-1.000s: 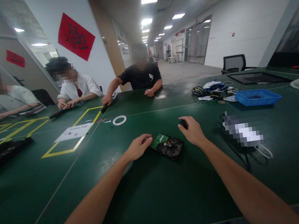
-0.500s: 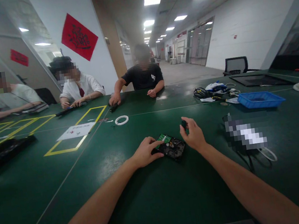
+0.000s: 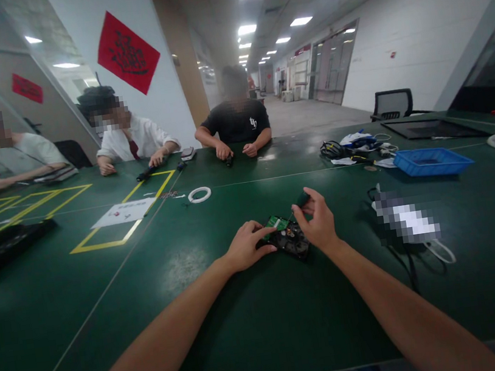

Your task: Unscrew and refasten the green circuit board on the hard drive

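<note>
A hard drive (image 3: 293,242) with a green circuit board (image 3: 277,223) lies on the green table (image 3: 267,324) between my hands. My left hand (image 3: 250,245) grips its left side, fingers over the board and thumb along the near edge. In my right hand (image 3: 316,219) is a dark-handled screwdriver (image 3: 303,200), pinched between thumb and fingers. The tool is tilted, its thin shaft pointing down left toward the board; whether the tip touches cannot be made out.
Right of my hands are a blurred white object (image 3: 406,218) with cables, a blue tray (image 3: 432,161) and a cable pile (image 3: 353,147). A white ring (image 3: 200,194) and paper (image 3: 123,213) lie left. Three people sit across the table.
The screwdriver has tilted, and its handle and shaft now show. My left hand has shifted slightly right on the drive. Across the table, the middle person's hand has moved a black object.
</note>
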A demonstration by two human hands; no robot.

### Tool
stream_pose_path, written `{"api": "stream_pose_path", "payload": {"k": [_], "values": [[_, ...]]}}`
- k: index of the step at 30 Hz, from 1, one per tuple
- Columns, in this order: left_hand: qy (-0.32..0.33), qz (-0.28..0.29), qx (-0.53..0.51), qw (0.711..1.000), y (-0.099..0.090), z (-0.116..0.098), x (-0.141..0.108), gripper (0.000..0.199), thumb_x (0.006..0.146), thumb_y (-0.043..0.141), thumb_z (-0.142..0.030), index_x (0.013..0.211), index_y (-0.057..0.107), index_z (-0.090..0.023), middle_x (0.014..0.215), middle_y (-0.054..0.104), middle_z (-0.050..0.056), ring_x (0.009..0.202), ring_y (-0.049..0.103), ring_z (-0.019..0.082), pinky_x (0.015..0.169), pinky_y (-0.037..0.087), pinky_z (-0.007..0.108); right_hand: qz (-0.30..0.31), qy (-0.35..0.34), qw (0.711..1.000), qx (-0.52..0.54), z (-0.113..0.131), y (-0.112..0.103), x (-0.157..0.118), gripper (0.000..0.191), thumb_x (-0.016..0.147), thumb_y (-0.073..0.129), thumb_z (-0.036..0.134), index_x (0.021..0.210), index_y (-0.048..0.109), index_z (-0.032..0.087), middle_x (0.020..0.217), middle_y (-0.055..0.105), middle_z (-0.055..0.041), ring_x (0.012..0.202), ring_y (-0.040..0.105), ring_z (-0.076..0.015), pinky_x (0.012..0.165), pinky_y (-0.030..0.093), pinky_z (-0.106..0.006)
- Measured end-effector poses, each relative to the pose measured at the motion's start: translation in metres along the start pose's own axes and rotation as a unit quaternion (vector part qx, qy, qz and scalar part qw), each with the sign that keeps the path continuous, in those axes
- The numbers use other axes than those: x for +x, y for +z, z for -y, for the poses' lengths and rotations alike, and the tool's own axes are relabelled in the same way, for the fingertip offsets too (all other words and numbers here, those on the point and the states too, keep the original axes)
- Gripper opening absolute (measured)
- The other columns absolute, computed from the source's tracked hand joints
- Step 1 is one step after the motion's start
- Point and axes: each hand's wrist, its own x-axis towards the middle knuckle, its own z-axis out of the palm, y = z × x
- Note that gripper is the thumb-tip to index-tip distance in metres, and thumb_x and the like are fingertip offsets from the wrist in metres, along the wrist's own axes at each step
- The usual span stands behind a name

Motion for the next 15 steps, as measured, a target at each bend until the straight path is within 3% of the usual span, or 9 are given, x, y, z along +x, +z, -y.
{"api": "stream_pose_path", "payload": {"k": [15], "values": [[0.001,-0.007,0.005,1.000,0.0033,0.0020,0.0002,0.057,0.090,0.066,-0.056,0.142,0.058,-0.034,0.116,0.056,0.010,0.106,0.053,0.027,0.096,0.045,0.044,0.021,-0.022,1.000,-0.008,-0.0005,0.0026,-0.0010,0.055,0.097,0.056,0.042,0.146,0.039,0.024,0.134,0.056,-0.0154,0.096,0.069,-0.0248,0.085,0.065,-0.046]]}}
